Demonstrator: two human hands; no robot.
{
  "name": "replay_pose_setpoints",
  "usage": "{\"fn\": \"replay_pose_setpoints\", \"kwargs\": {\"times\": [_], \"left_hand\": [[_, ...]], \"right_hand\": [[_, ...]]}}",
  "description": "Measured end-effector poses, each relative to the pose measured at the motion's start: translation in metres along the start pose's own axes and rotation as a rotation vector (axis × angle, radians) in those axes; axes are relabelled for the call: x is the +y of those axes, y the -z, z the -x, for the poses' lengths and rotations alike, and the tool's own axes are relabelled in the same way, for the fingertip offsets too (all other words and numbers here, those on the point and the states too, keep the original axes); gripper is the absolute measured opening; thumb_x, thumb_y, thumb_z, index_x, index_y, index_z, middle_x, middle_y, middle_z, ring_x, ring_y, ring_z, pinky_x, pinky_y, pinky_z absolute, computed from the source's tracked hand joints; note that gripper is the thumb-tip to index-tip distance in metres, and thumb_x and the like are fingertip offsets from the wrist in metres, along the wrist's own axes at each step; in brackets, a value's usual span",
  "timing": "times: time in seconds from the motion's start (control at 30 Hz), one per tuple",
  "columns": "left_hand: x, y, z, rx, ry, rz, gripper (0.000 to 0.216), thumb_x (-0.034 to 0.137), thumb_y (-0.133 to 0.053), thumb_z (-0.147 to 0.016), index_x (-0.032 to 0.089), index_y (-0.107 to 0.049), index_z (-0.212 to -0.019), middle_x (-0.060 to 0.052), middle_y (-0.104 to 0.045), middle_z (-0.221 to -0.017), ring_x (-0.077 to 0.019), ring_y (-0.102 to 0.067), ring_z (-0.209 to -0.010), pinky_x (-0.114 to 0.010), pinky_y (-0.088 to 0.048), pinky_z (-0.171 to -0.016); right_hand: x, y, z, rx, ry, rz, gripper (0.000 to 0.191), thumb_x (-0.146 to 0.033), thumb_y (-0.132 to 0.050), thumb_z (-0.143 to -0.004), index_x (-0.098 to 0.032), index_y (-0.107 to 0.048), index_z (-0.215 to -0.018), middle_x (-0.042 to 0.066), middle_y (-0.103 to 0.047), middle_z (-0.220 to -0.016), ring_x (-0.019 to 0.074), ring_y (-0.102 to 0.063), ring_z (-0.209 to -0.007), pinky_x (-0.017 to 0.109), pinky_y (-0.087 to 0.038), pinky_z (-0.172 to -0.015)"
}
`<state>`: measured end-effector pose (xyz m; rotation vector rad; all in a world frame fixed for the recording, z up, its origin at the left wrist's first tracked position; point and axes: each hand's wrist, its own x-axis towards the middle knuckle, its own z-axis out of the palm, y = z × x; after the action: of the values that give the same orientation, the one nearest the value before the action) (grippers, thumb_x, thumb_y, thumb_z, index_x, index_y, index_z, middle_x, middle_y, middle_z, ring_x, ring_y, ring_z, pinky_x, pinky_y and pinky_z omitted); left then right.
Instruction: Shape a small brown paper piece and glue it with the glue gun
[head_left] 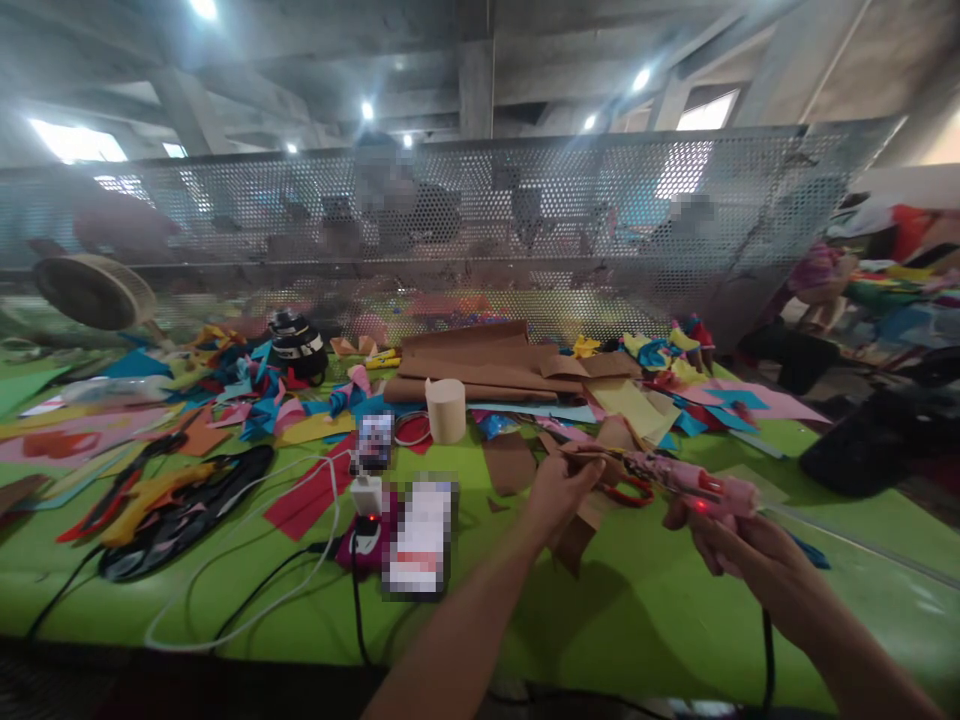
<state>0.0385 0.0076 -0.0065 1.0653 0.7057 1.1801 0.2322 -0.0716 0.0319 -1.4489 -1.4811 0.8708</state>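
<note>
My right hand is wrapped round a pink hot glue gun with a small red light glowing on its side. The gun's nozzle points left, towards my left hand. The fingers of that hand are pinched on a piece of brown paper, whose full shape is partly hidden. Just beneath the gun's tip lie orange-handled scissors. More brown paper scraps rest on the green table below my left hand, and a flat brown sheet lies left of it.
A cream paper roll stands near the table's middle, before a stack of brown paper. A phone and a purple power strip with cables lie left. A yellow glue gun sits on a black pad. A perforated metal screen rises behind.
</note>
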Motion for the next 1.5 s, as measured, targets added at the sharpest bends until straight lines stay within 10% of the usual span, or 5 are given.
{"fn": "replay_pose_setpoints", "kwargs": {"times": [1.03, 1.5], "left_hand": [[-0.009, 0.003, 0.000, -0.036, -0.082, -0.358, 0.036, 0.014, -0.057, -0.083, 0.018, -0.072, -0.115, -0.005, -0.075, -0.099, -0.0191, -0.068, -0.091, -0.029, -0.054, -0.083], [-0.014, 0.006, -0.003, -0.057, -0.091, -0.313, 0.029, 0.029, -0.062, -0.089, 0.019, -0.073, -0.114, -0.007, -0.075, -0.108, -0.0203, -0.069, -0.095, -0.032, -0.056, -0.087]], "right_hand": [[-0.001, -0.020, 0.010, -0.043, -0.006, -0.058, 0.062, -0.080, -0.063, -0.079, -0.018, -0.074, -0.079, -0.003, -0.047, -0.054, 0.0149, -0.043, -0.051, 0.029, -0.035, -0.048], [0.018, -0.001, 0.006, -0.050, 0.001, -0.036, 0.063, -0.081, -0.062, -0.079, -0.019, -0.074, -0.079, -0.001, -0.049, -0.053, 0.0157, -0.045, -0.050, 0.029, -0.037, -0.049]]}}
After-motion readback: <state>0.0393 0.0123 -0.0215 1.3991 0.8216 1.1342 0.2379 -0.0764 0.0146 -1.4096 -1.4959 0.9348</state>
